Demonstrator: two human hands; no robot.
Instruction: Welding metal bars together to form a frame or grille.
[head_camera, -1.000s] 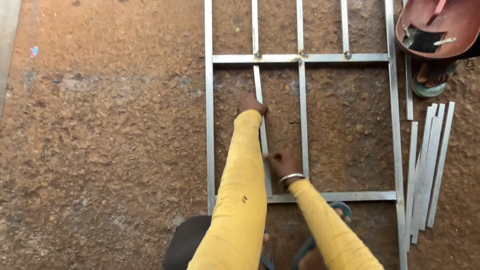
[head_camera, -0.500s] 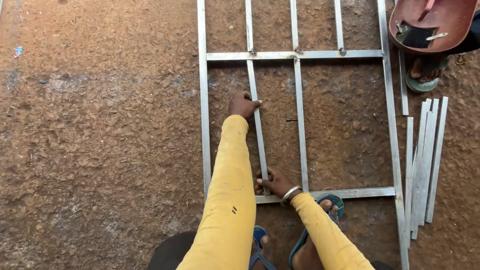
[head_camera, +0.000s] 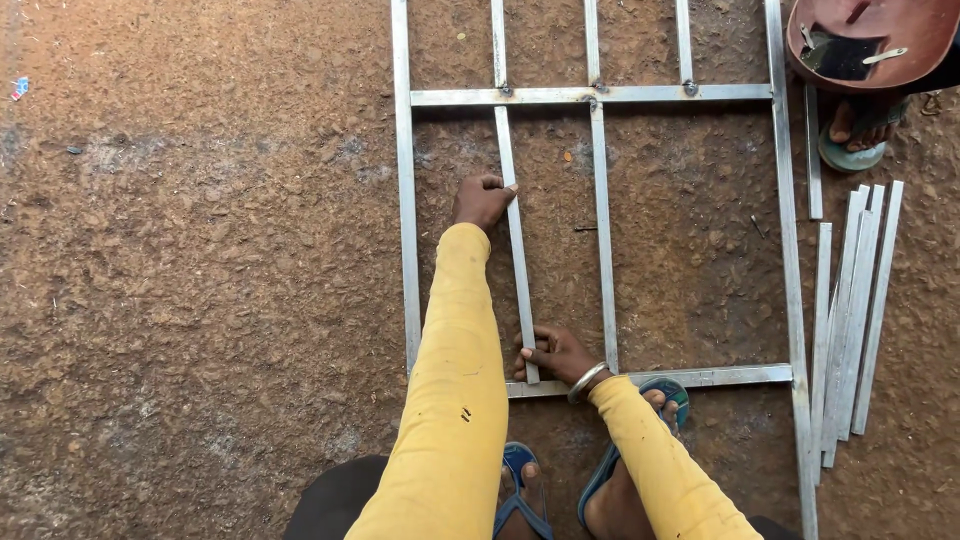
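A grey metal grille frame (head_camera: 405, 220) lies flat on the reddish-brown ground. A loose flat metal bar (head_camera: 514, 250) lies lengthwise inside it, left of a second upright bar (head_camera: 602, 230). My left hand (head_camera: 482, 200) grips this loose bar about halfway up from its left side. My right hand (head_camera: 556, 354), with a metal bangle at the wrist, pinches the bar's near end where it meets the lower crossbar (head_camera: 720, 376). Both arms wear yellow sleeves.
Several spare metal strips (head_camera: 852, 320) lie in a bundle right of the frame. At the top right another person's sandalled foot (head_camera: 852, 130) stands by a reddish-brown bowl-like thing (head_camera: 870, 40) holding dark items. My feet in blue sandals (head_camera: 640, 440) rest at the frame's near edge.
My right hand slid down the loose bar to its near end at the lower crossbar. The left hand stayed gripping the bar's middle. The view shifted slightly left.
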